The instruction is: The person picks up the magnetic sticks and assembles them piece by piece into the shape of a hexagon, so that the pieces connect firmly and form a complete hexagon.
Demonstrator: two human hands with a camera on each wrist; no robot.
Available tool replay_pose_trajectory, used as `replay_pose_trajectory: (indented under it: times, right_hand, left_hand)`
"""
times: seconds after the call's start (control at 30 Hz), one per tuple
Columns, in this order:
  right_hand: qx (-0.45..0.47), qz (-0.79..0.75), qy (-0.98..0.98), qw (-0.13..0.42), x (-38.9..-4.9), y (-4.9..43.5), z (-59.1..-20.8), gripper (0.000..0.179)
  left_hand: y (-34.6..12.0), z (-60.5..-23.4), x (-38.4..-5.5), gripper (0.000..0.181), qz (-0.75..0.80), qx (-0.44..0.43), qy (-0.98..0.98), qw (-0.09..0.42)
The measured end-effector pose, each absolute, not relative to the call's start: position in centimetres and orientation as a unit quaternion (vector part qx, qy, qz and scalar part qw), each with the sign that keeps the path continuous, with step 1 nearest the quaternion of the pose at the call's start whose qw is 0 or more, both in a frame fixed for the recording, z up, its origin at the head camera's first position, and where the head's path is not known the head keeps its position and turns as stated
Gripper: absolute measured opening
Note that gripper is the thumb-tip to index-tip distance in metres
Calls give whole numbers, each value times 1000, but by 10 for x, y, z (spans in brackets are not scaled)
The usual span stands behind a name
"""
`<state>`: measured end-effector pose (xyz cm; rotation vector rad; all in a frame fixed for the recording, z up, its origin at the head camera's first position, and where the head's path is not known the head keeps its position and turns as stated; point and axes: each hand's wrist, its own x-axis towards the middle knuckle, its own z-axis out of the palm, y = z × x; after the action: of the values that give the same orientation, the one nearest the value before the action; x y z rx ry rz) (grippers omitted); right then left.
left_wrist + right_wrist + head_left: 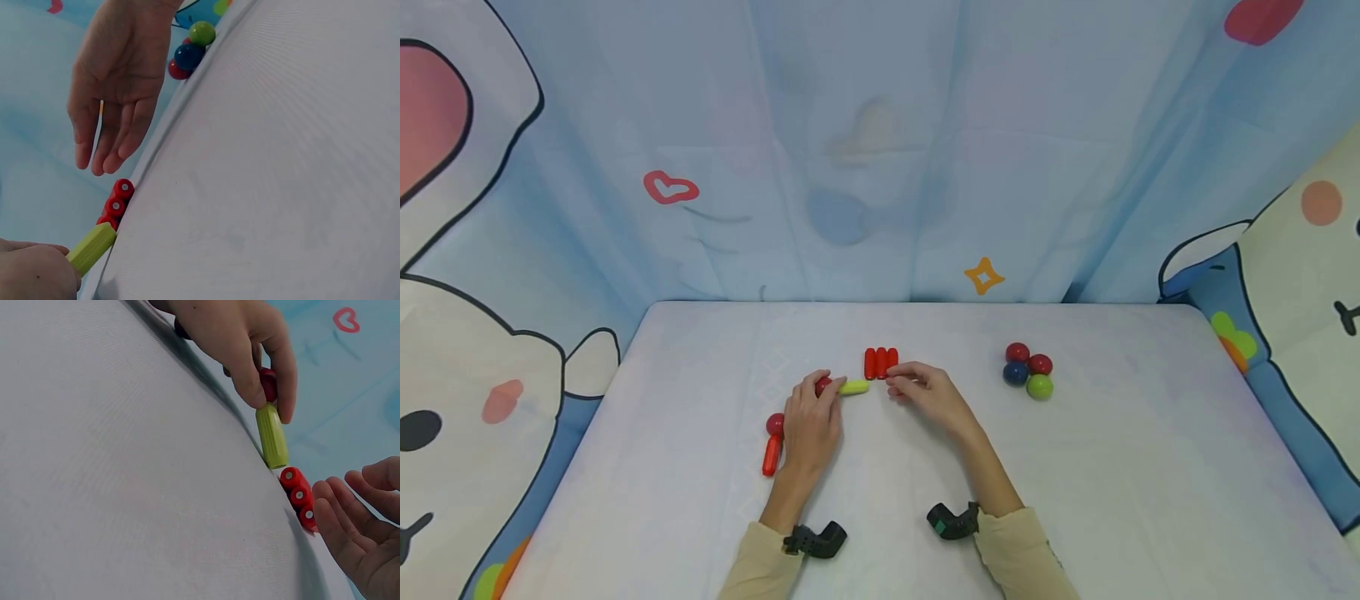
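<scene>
My left hand (811,425) pinches a glossy red ball (268,385) between thumb and fingers. A ridged yellow-green stick (272,437) extends from that ball, end to end, like a small maraca. Its free end points at three short red sticks (882,363) lying side by side, with pale round spots on their near ends. My right hand (931,398) holds nothing; its loosely bent fingertips are right beside the rightmost red stick. Left of my left wrist lies another red ball (775,424), partly covered by the hand, with a red stick (771,456) lined up against it.
Toward the right back of the white-covered table (1120,467), a cluster holds two red balls (1018,353), a dark blue ball (1016,373) and a green ball (1040,387). A light blue patterned curtain (880,150) hangs behind the far edge. Each wrist wears a black camera mount (816,540).
</scene>
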<state>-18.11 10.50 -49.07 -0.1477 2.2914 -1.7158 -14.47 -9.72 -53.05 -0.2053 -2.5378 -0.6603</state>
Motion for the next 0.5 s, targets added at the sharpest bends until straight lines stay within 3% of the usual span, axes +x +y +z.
replay_pose_trajectory:
  times: [0.23, 0.5]
  right_hand:
    - [-40, -583, 801, 126, -180, 109, -490, 31]
    - [-34, -587, 800, 121, -181, 115, -490, 32]
  left_hand:
    - [-96, -530, -143, 39, -222, -56, -951, 209]
    - [-97, -531, -142, 31, -219, -29, -956, 191]
